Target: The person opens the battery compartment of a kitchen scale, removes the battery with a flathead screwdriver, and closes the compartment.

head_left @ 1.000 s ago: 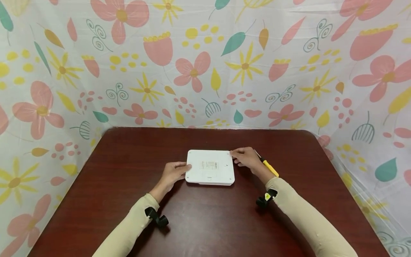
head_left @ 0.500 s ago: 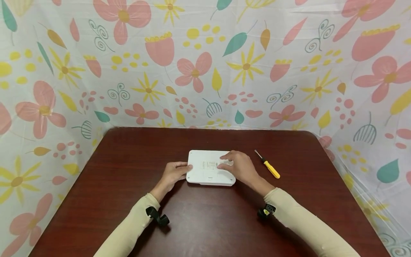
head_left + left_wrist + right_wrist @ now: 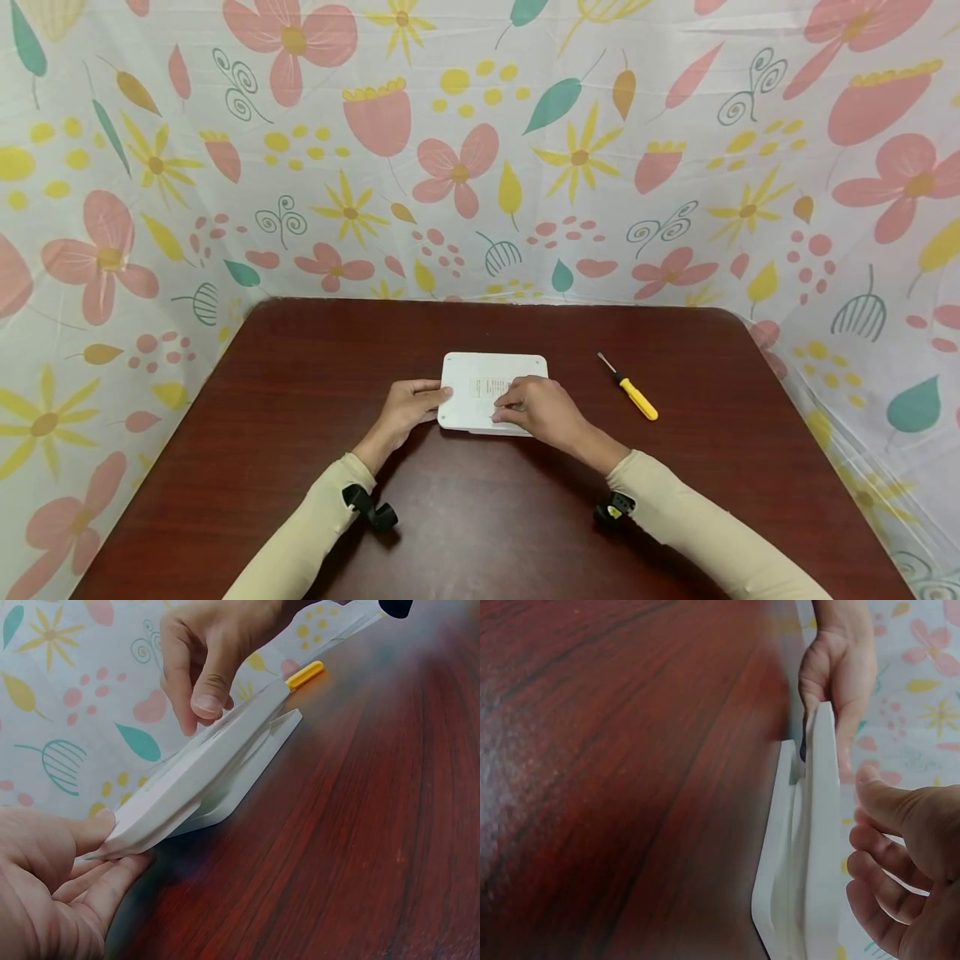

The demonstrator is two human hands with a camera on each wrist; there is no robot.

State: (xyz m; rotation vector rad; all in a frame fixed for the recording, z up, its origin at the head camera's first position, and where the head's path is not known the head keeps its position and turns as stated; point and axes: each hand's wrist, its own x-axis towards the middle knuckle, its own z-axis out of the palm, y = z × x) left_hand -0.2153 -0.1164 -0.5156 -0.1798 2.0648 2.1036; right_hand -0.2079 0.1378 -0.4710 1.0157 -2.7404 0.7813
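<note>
Two hands meet on a flat white plastic device (image 3: 491, 392) that lies near the middle of the dark red-brown wooden table (image 3: 480, 517), its underside up, with a small printed label (image 3: 491, 386) on it. Our left hand (image 3: 405, 406) holds the device's left edge: in the left wrist view the thumb lies on top of the corner and the curled fingers sit under it, so the hand pinches the edge. Our right hand (image 3: 536, 408) rests on the near right part of the device, with the fingers bent down onto the top face; in the left wrist view the thumb (image 3: 212, 694) presses the upper surface near the front edge. We cannot tell whether this hand truly grips the device or only presses on it. In the wrist views the device shows as two layers, a thin white plate (image 3: 821, 847) and a white base (image 3: 776, 855) under it.

A small screwdriver with a yellow handle (image 3: 632, 393) lies on the table to the right of the device, apart from both hands. A cloth with pink and yellow flowers (image 3: 480, 150) hangs round the table on three sides.
</note>
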